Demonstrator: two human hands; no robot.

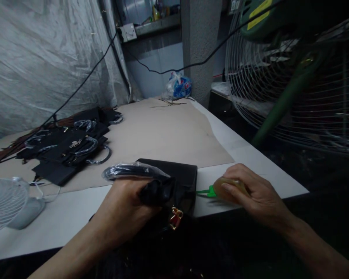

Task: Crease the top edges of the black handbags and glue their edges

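Note:
A black handbag [177, 170] lies at the near edge of the table, with a plastic-wrapped handle [133, 169] and a gold-coloured clasp [175, 217]. My left hand [130, 199] is closed around dark material of the bag, just below the wrapped handle; its fingertips are partly hidden. To the right, my right hand [250, 190] grips a yellowish squeeze bottle [228, 190] with a green nozzle [207, 192]. The bottle is tilted nearly flat, and its thin tip points left at the bag's right side edge. Whether the tip touches the bag I cannot tell.
Several black handbags [66, 143] with wrapped handles are piled at the left on brown paper [174, 131]. A small white fan [8, 205] stands at the near left. A large caged fan [296, 89] looms on the right. Black cables [163, 72] hang across the view.

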